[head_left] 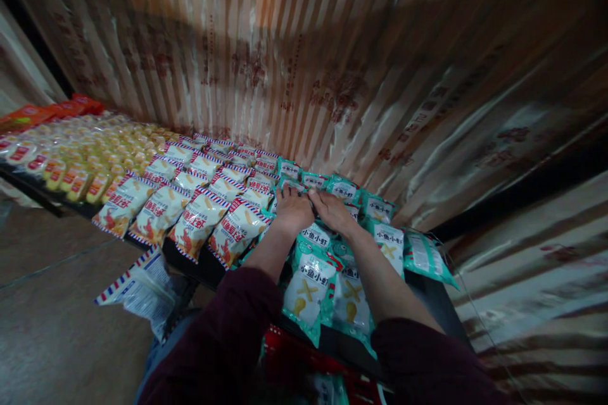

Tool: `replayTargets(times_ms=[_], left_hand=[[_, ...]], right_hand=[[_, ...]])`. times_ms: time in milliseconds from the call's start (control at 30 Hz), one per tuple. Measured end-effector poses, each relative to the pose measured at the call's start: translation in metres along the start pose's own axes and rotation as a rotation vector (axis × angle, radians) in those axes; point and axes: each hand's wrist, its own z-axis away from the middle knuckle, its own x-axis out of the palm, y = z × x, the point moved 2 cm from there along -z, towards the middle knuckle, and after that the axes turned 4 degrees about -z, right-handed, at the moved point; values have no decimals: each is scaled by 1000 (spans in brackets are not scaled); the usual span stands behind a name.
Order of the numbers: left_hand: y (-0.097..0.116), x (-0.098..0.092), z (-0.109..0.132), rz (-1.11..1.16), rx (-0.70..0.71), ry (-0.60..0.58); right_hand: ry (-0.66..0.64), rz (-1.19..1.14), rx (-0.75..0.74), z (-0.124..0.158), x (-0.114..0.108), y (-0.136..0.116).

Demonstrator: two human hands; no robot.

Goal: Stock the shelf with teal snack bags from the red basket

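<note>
Both hands are over the teal bags, toward the back rows at the right part of the black table [434,300]. The left hand [293,210] is palm down with its fingers reaching forward onto a bag. The right hand [331,210] lies just beside it, fingers angled inward; their fingertips are near each other. Whether either hand is clamped on a bag cannot be told.

The teal bags [308,288] stand in sloping rows, with 2 at the front between the forearms. At the right end, a teal-edged bag [425,258] is turned with its printed front out of view. To the left are white bags [197,223] with striped edges, 4 in the front row, then yellow packs [78,183] and orange packets [35,115]. A loose striped bag [147,288] is at lower left, below the table edge; its support is unclear. A red crate [285,343] shows below the table, partly in darkness. Behind stands a ridged wall covering [285,63] bearing red print.
</note>
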Motion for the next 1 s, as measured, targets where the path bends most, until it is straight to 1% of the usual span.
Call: replayTargets(times_ms=[133, 267, 400, 633, 700, 833, 1000], left_hand=[[2, -1, 3, -4, -8, -13], [3, -2, 4, -5, -16, -22], [3, -2, 5, -10, -29, -24], [3, 3, 8, -17, -7, -45], [1, 3, 8, -25, -5, -41], [-8, -3, 8, -61, -6, -16], [-9, -8, 12, -104, 14, -30]], right_hand=[[12, -5, -28, 1, 1, -1], [12, 50, -37, 3, 1, 0], [18, 58, -73, 4, 3, -1], [-13, 42, -62, 10, 4, -4], [13, 30, -69, 12, 4, -5], [126, -8, -83, 16, 2, -5], [116, 1, -10, 23, 3, -8]])
